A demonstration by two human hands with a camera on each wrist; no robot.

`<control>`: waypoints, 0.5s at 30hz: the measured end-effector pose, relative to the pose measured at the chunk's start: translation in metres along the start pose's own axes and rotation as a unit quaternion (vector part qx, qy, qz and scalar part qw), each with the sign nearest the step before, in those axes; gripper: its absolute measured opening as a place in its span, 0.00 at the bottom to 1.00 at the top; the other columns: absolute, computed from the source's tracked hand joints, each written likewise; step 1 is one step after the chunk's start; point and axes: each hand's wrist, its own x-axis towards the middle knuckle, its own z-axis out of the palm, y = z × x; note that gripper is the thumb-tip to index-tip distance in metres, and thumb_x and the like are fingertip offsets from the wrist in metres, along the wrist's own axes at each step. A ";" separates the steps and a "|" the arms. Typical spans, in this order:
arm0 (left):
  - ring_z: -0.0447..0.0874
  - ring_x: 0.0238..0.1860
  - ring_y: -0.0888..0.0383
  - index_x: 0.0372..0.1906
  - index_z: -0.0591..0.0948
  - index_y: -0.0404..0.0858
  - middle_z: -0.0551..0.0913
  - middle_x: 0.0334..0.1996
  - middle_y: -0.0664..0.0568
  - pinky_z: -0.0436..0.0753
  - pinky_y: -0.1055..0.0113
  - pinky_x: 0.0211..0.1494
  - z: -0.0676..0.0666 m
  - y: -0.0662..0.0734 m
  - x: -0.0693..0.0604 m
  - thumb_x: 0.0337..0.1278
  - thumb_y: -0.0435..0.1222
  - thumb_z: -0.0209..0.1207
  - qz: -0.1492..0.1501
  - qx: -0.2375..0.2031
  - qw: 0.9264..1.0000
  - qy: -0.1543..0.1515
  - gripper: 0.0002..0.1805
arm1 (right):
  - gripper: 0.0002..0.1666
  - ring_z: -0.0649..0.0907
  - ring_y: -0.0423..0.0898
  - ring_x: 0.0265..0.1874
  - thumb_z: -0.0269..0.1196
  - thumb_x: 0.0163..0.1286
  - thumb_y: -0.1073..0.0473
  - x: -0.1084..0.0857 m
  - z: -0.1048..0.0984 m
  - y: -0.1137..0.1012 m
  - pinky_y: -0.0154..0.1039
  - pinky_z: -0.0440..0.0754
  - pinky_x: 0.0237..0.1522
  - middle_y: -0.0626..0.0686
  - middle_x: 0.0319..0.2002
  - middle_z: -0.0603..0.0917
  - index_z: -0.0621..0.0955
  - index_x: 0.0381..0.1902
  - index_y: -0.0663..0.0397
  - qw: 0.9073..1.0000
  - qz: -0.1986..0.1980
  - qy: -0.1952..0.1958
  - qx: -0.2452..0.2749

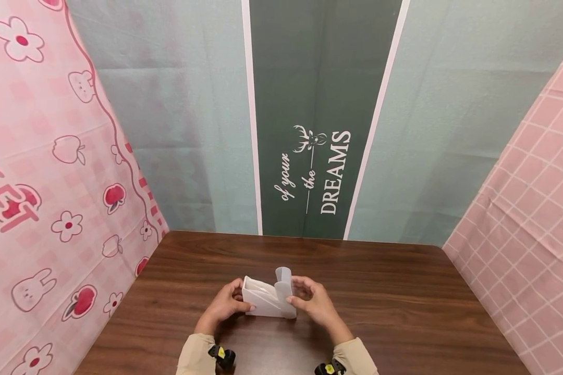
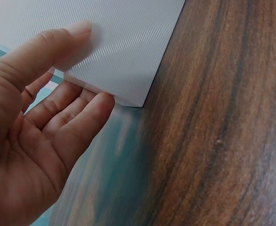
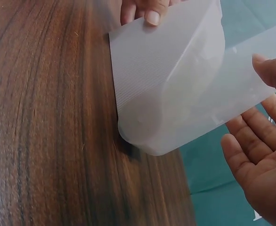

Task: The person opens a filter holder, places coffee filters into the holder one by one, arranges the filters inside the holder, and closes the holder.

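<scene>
A white ribbed plastic box (image 1: 261, 304) with a slanted top edge stands on the table in the head view. Its rounded translucent lid (image 1: 284, 290) is swung up at the right end; something pale, hard to make out, shows inside. My left hand (image 1: 226, 303) holds the box's left end, thumb on the front face and fingers at the end wall, as the left wrist view shows with the ribbed face (image 2: 114, 52). At the right, my right hand (image 1: 315, 303) has the lid's edge between thumb and fingers. In the right wrist view, the lid (image 3: 213, 99) hides some fingertips.
The brown wood-grain table (image 1: 394, 297) extends around the box. Behind it hangs a green-grey curtain (image 1: 192, 130) with white lettering. Pink patterned cloth (image 1: 65, 182) borders the left side, and pink checked cloth (image 1: 535, 198) the right. Black wrist cameras sit on both sleeves.
</scene>
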 end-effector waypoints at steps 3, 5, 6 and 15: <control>0.80 0.36 0.49 0.36 0.70 0.27 0.81 0.35 0.38 0.78 0.66 0.33 0.002 0.009 -0.003 0.38 0.17 0.65 0.000 0.002 1.000 0.002 0.18 | 0.23 0.77 0.65 0.45 0.68 0.54 0.71 0.000 0.002 -0.003 0.59 0.71 0.47 0.65 0.43 0.80 0.75 0.48 0.71 1.000 -0.011 0.001 -0.010; 0.80 0.36 0.48 0.35 0.70 0.27 0.80 0.35 0.38 0.78 0.66 0.33 0.002 0.011 -0.003 0.38 0.17 0.64 0.000 0.002 1.000 0.003 0.18 | 0.23 0.77 0.65 0.45 0.68 0.54 0.70 0.001 0.003 -0.003 0.59 0.71 0.47 0.65 0.43 0.80 0.76 0.48 0.71 1.000 -0.014 0.000 -0.014; 0.80 0.36 0.48 0.35 0.70 0.27 0.80 0.35 0.38 0.78 0.66 0.33 0.002 0.010 -0.003 0.38 0.17 0.64 0.000 0.002 1.000 0.003 0.18 | 0.23 0.77 0.65 0.45 0.68 0.54 0.70 0.001 0.004 -0.003 0.59 0.71 0.47 0.64 0.43 0.80 0.76 0.48 0.70 1.000 -0.016 -0.001 -0.018; 0.81 0.36 0.52 0.37 0.71 0.29 0.82 0.36 0.42 0.79 0.65 0.34 -0.001 -0.007 0.001 0.39 0.21 0.67 0.000 0.018 1.000 0.007 0.19 | 0.23 0.77 0.62 0.43 0.68 0.54 0.69 0.004 0.010 -0.004 0.59 0.71 0.46 0.62 0.42 0.81 0.77 0.48 0.68 0.999 -0.021 -0.007 -0.044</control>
